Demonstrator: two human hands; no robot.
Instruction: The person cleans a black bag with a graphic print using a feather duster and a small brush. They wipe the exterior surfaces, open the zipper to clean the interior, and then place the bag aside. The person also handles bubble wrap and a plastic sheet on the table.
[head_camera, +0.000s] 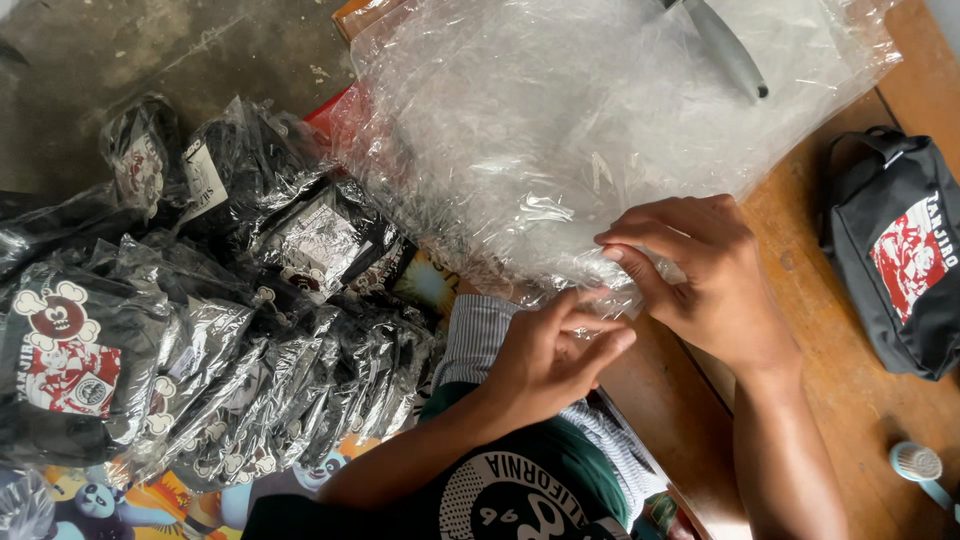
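Bare forearms, dark green shirt (540, 490) with white print, striped shorts (480, 335).

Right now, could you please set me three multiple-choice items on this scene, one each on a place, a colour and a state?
1. Where does the black pouch lie?
A. On the wooden table, to the right of the hands
B. On the heap of bagged black garments
C. Inside the clear bag

2. What colour is the patch on the pouch?
A. Green
B. Red and white
C. Blue

3. What are both hands doing?
A. Resting flat
B. Holding scissors
C. Pinching the edge of the clear plastic bag

Answers: 1 A, it sits on bare wood at the right; 2 B, the patch shows red and white; 3 C, the left hand and right hand grip the bag's lower edge.
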